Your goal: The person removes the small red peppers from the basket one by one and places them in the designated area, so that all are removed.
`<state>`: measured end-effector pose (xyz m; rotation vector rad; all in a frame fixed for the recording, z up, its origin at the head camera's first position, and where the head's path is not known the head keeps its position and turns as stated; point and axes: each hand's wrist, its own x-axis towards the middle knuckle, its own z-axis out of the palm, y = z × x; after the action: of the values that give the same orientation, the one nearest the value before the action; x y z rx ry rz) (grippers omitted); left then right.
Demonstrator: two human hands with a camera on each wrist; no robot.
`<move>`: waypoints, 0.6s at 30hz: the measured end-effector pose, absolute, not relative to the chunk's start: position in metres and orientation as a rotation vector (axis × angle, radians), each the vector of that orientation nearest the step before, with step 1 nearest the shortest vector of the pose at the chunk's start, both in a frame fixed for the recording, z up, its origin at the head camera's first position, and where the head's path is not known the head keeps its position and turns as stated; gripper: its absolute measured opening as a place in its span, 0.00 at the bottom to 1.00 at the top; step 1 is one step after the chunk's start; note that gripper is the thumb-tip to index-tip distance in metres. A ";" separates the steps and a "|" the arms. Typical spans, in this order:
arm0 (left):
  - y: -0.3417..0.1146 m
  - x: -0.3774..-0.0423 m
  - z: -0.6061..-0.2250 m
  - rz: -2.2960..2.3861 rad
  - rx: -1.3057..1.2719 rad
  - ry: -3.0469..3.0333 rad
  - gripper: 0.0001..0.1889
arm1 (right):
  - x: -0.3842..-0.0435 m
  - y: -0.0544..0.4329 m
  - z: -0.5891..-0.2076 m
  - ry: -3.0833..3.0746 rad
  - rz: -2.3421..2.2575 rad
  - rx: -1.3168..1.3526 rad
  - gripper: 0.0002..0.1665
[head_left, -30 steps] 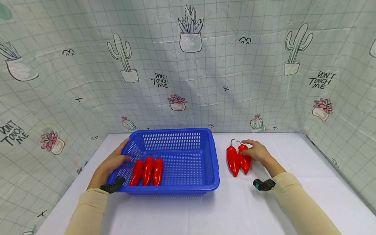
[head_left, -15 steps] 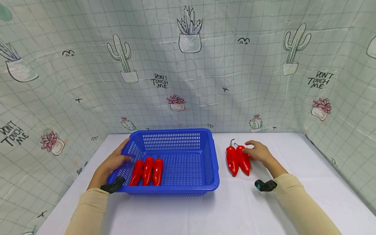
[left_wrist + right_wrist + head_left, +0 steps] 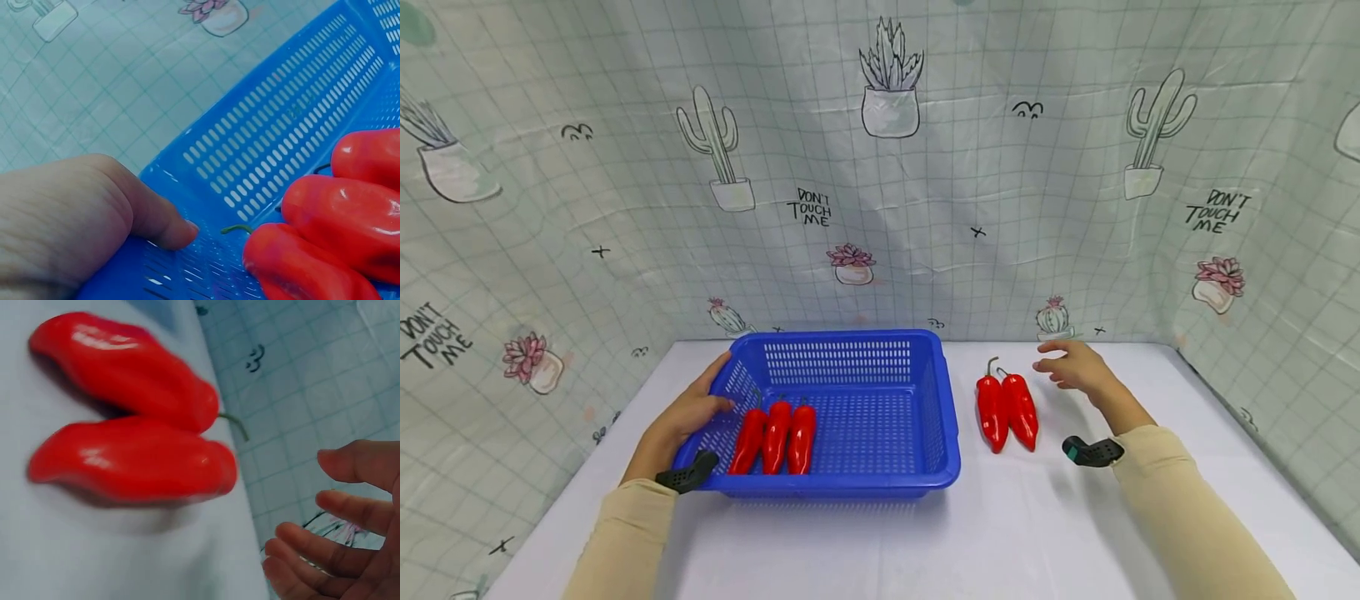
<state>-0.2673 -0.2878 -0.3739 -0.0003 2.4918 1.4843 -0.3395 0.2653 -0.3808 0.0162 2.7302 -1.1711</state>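
Note:
My left hand (image 3: 688,414) grips the left wall of a blue plastic basket (image 3: 868,433), its thumb (image 3: 165,225) over the inner side; the other fingers are mostly hidden behind the wall. Three red peppers (image 3: 777,437) lie side by side in the basket's left part, stems toward the back. To the right of the basket, two more red peppers (image 3: 1006,412) rest on the table, touching along their sides. Just right of and above this pair, my right hand (image 3: 1077,368) hovers with fingers spread and loosely bent, holding nothing. The right wrist view shows it apart from the peppers (image 3: 137,459).
A white cloth covers the table (image 3: 820,550). Behind and at both sides hangs a grid-patterned curtain (image 3: 940,183) with cactus drawings, close to the table's back edge. The basket's raised walls stand between its inside and the pair of peppers.
My right hand has let go of the right-hand pepper of the pair and lifted away to the right. That pepper now leans against its neighbour. The left hand and basket stay put.

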 end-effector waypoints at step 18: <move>-0.287 -0.268 -0.372 1.495 0.022 2.485 0.48 | -0.349 0.174 -0.329 2.549 -1.576 -0.225 0.38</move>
<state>-0.2679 -0.2865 -0.3722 0.0216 2.4847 1.4945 -0.3490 0.1739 -0.3293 -0.2250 2.5486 -1.5756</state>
